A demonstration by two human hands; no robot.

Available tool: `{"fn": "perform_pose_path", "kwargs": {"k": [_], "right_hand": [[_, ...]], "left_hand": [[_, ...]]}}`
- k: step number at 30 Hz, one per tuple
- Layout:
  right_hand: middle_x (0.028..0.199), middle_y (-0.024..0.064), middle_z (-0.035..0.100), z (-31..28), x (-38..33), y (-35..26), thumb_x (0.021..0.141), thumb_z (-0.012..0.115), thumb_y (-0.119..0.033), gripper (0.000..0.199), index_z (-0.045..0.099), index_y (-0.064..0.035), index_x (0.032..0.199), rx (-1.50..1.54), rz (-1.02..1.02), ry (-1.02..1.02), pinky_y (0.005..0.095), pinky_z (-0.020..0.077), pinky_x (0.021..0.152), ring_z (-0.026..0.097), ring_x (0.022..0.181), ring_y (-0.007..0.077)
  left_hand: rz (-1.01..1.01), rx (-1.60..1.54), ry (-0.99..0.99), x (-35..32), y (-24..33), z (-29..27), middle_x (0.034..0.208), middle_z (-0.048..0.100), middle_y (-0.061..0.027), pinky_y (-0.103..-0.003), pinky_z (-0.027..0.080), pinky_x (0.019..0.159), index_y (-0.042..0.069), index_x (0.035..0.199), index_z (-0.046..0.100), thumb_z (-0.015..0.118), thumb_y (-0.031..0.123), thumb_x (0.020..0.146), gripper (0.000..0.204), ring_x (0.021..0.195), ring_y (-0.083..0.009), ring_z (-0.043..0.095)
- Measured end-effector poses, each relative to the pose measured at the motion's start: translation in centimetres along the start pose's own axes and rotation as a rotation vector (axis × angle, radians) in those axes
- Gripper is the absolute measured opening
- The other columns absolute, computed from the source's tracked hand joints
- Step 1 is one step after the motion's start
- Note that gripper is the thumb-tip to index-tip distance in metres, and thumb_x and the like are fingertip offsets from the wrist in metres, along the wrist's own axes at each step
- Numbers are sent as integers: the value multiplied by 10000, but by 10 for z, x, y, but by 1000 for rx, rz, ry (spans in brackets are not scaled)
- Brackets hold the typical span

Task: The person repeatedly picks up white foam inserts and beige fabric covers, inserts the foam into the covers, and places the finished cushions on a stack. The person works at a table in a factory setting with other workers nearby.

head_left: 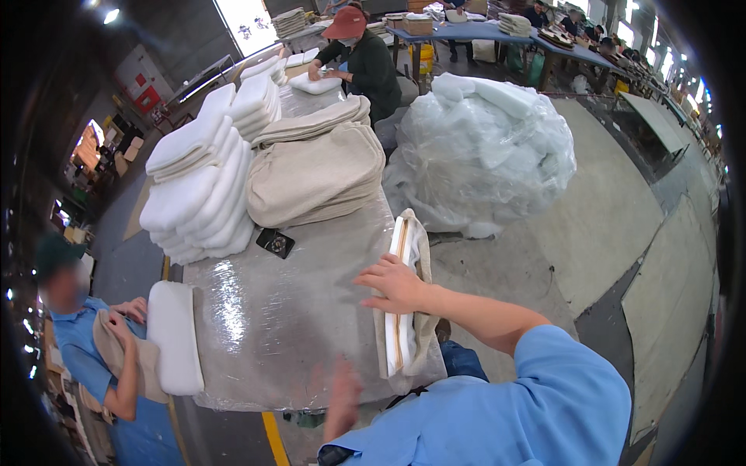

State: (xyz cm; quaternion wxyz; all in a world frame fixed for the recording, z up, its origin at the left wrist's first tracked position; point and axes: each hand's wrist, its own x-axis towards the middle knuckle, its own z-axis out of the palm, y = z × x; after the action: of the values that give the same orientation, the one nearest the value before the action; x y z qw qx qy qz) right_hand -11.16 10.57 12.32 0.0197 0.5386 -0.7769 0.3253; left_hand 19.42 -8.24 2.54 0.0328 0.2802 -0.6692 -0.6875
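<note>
A long cushion (399, 330) lies near the table's right edge, its white padding showing along the opening of a beige fabric cover (422, 256). A tan strip, perhaps a zipper, runs down its length. My right hand (395, 284) rests across the cushion's middle, its fingers stretched leftward past the cover's edge and slightly apart. Low over the table's near edge, my left hand (342, 394) is smeared by motion, left of the cushion and apart from it. Its fingers cannot be made out.
Stacked white pads (198, 202) and folded beige covers (318, 175) fill the table's far half, with a small black object (275, 242) before them. A large plastic bag of white stuffing (489, 155) stands right. Co-workers handle a cover (148, 365) at left and a pad (315, 82) at the far end.
</note>
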Motion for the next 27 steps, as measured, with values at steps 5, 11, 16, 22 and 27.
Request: {"fn": "perform_pose_path", "kwargs": {"k": [5,11,16,22,27], "right_hand": [[1380,122,668,-26,3,16,954,742,-170,443,659,-99,1383,247,242,661,449,419,1150,608,1308,300],[1376,155,646,-48,-43,113,895,720,-61,605,571,24,1475,856,902,818,387,462,1111,609,1284,264],[1209,91,690,-28,-67,131,885,710,-39,569,603,20,1441,1403,984,776,328,532,949,675,1061,198],[973,57,726,-5,-24,118,908,733,-67,232,707,14,1124,1086,952,985,308,525,791,651,851,133],[936,47,736,10,-2,101,929,724,-80,165,711,12,1066,993,896,1096,293,520,772,639,820,106]], "left_hand": [[-29,242,-257,-18,85,111,1710,281,-289,-412,350,1245,-39,1707,36,853,267,891,1194,1547,-349,382],[48,234,-379,0,75,131,1681,323,-282,-433,359,1251,-2,1715,12,849,170,865,1205,1517,-354,429],[127,426,-356,5,83,134,1669,338,-299,-437,365,1245,-10,1712,71,828,151,838,1167,1516,-376,432],[330,575,-329,58,105,153,1597,421,-349,-470,391,1218,-67,1677,157,791,184,824,1092,1476,-441,472],[304,473,-382,60,134,164,1462,541,-346,-508,442,1157,-82,1618,278,736,177,839,940,1350,-459,570]]}}
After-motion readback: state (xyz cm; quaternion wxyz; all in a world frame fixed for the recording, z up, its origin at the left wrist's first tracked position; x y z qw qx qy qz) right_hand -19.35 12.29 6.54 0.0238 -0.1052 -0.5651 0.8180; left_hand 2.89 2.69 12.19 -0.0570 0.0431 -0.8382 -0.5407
